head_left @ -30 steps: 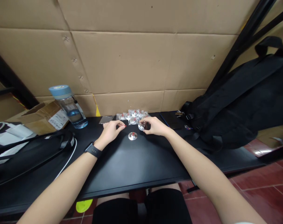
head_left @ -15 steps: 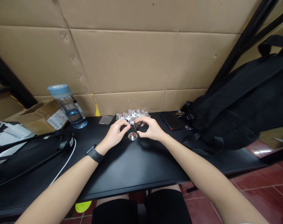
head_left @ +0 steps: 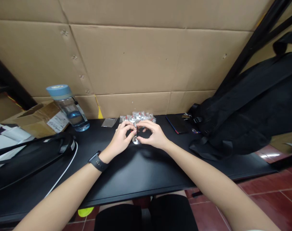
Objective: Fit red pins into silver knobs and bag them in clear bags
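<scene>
My left hand (head_left: 120, 138) and my right hand (head_left: 152, 135) meet over the middle of the black table (head_left: 136, 170). Both pinch a small dark and silver part (head_left: 137, 131) held between the fingertips. Just below them a silver disc (head_left: 135, 140) lies on the table, partly hidden by my fingers. Behind my hands lies a pile of small clear bags with silver and red parts (head_left: 137, 117). A black watch sits on my left wrist.
A water bottle with a blue lid (head_left: 67, 108) and an open cardboard box (head_left: 38, 118) stand at the back left. A black bag with a white cable (head_left: 28, 157) lies left. A large black backpack (head_left: 252, 106) leans right. A dark notebook (head_left: 177, 123) lies near it.
My two hands have come together above the silver disc. The small part, held only by my right hand before, is now pinched by both hands.
</scene>
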Available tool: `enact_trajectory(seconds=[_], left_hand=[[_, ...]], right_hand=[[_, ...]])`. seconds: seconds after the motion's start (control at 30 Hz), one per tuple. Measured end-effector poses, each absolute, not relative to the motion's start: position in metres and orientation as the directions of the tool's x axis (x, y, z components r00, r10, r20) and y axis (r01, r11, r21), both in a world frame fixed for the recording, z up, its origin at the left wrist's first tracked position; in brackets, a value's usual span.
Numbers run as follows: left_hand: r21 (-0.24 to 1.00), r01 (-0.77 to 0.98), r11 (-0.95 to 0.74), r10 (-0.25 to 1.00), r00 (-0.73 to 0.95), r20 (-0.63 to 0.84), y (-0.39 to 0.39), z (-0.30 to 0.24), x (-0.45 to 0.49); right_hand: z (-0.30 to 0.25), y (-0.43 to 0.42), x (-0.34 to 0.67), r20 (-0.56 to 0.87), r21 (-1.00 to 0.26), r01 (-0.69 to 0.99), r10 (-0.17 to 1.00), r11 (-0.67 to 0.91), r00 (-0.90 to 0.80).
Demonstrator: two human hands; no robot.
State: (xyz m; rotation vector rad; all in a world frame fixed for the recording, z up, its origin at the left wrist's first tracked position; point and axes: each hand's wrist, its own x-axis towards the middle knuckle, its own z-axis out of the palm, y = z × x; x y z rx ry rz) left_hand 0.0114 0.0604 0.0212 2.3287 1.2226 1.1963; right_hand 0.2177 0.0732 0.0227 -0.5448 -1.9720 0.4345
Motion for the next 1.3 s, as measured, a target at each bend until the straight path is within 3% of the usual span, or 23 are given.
enact_trajectory(seconds=[0.3, 0.57, 1.0, 1.3], left_hand=[[0.55, 0.533, -0.643, 0.754, 0.312, 0.578, 0.057, 0.022, 0.016], [0.499, 0.599, -0.626, 0.743, 0.264, 0.615, 0.053, 0.023, 0.018], [0.44, 0.711, -0.549, 0.753, 0.193, 0.629, 0.044, 0.031, 0.021], [0.443, 0.633, -0.635, 0.723, 0.286, 0.629, 0.05, 0.029, 0.015]], right_hand=[[0.019, 0.072, 0.215, 0.749, -0.522, 0.16, 0.54, 0.838, -0.383], [0.015, 0.07, 0.214, 0.676, -0.669, 0.093, 0.655, 0.738, -0.337], [0.018, 0.074, 0.219, 0.618, -0.677, 0.159, 0.673, 0.718, -0.407], [0.016, 0.078, 0.219, 0.549, -0.741, 0.162, 0.726, 0.652, -0.414]])
